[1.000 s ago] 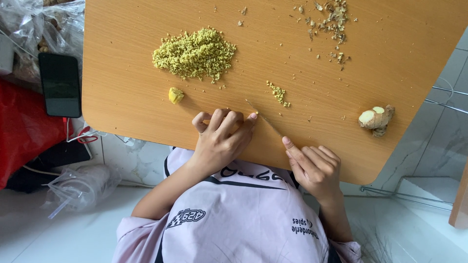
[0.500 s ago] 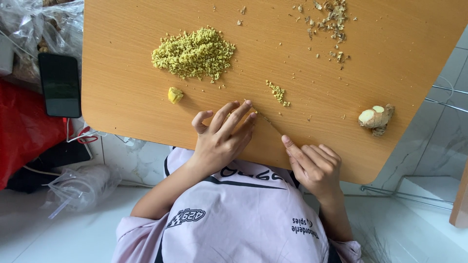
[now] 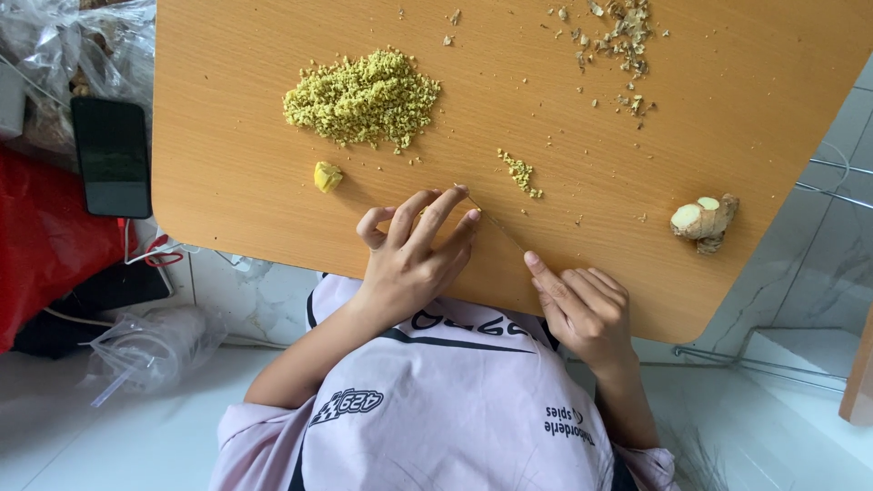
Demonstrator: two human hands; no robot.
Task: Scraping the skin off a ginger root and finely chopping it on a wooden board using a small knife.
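I see a white tiled floor under a low wooden board (image 3: pixel 273 182), my landmark. At the board's near edge my left hand (image 3: pixel 409 250) lies palm down, fingers slightly spread, fingertips pressing the flat of a thin knife (image 3: pixel 496 223). My right hand (image 3: pixel 582 305), just right of it, curls shut round the knife's handle, index finger stretched along the spine. Left of the board sit clear plastic bags (image 3: pixel 82 45); I cannot tell what they hold. Beside them lies a black phone (image 3: pixel 111 156). On the board, a heap of minced ginger (image 3: pixel 364 98) sits centre-left, pale yellow-green; a knobbly ginger root (image 3: pixel 702 221) near the right edge; a small yellow chunk (image 3: pixel 327 175) below the heap.
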